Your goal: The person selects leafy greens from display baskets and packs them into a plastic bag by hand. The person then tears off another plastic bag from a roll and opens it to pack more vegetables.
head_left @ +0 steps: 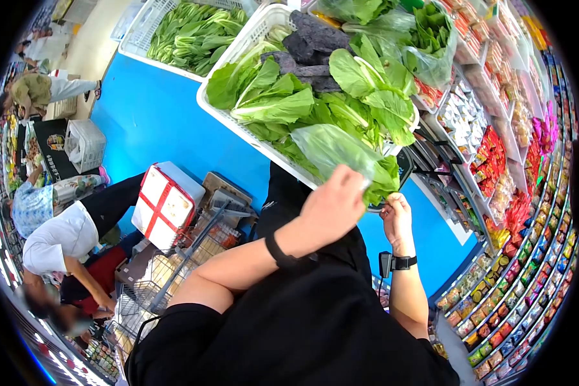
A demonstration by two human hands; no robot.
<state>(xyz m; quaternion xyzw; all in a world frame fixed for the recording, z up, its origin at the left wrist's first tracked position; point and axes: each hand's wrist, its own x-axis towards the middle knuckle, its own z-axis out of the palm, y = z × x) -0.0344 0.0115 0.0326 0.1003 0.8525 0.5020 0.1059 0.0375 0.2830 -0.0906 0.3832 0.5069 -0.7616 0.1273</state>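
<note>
My left hand (336, 202), with a black band on the wrist, is closed on the edge of a clear plastic bag (331, 147). The bag lies over leafy greens (384, 180) at the front of a white crate (251, 141). My right hand (397, 222), a black watch-like device on its wrist, has its fingers pinched beside the tip of those leaves. Whether it grips a leaf or the bag's edge, I cannot make out. More broad-leaf greens (270, 96) fill the crate, with dark grey cloth-like pieces (312, 45) among them.
Another crate of greens (196, 38) stands at the upper left. A shopping cart (167, 276) and a foam box with red tape (164, 206) are at my left. Nearby a person in a white shirt (67, 238) bends over. Packaged goods (495, 161) line the right.
</note>
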